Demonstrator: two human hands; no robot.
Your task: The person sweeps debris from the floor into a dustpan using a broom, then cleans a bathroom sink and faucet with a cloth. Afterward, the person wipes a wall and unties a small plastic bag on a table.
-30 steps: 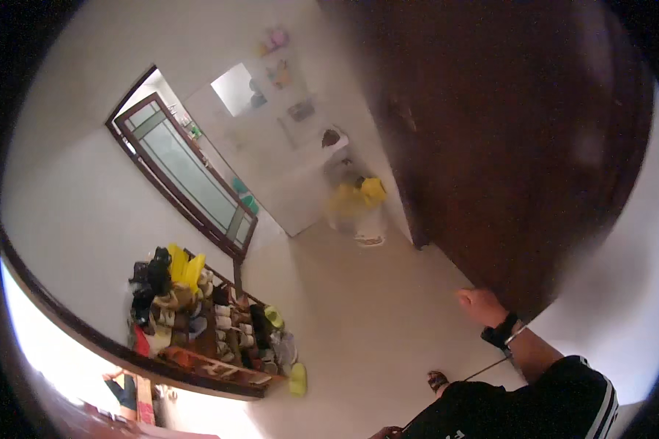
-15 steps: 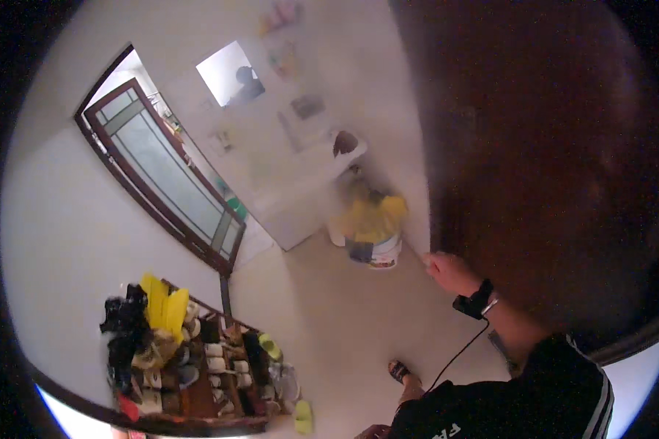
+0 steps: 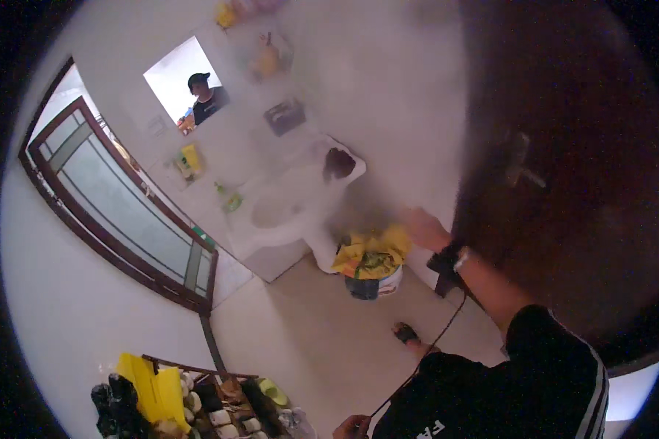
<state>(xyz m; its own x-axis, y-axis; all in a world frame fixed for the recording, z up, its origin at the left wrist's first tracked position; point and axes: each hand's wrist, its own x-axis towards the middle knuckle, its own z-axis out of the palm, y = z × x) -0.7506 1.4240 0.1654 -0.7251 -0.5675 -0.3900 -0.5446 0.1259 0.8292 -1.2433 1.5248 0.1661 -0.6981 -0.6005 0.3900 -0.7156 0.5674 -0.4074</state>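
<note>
My right hand point(image 3: 423, 228) is stretched forward, a black device strapped at its wrist. Motion smears its fingers, so their grip cannot be read. In the picture it is nearest to a round bin point(image 3: 373, 287) whose yellow bag point(image 3: 366, 256) spills over the rim; no contact is clear. Low at the bottom edge, my left hand point(image 3: 351, 426) shows only in part, with its fingers curled. A thin black cable point(image 3: 447, 329) runs from the right wrist down towards it. What the left hand holds, if anything, is hidden.
A dark brown door point(image 3: 564, 219) with a metal handle point(image 3: 523, 164) fills the right. Ahead are a white washbasin point(image 3: 271, 212), a green bottle point(image 3: 231, 199) and a wall mirror point(image 3: 187, 84). A framed glass door point(image 3: 124, 197) stands left, above a crowded shoe rack point(image 3: 220, 410).
My right hand has moved forward and slightly left, up in the picture towards the bin. The view has shifted, so the washbasin shows more fully and the shoe rack sits lower.
</note>
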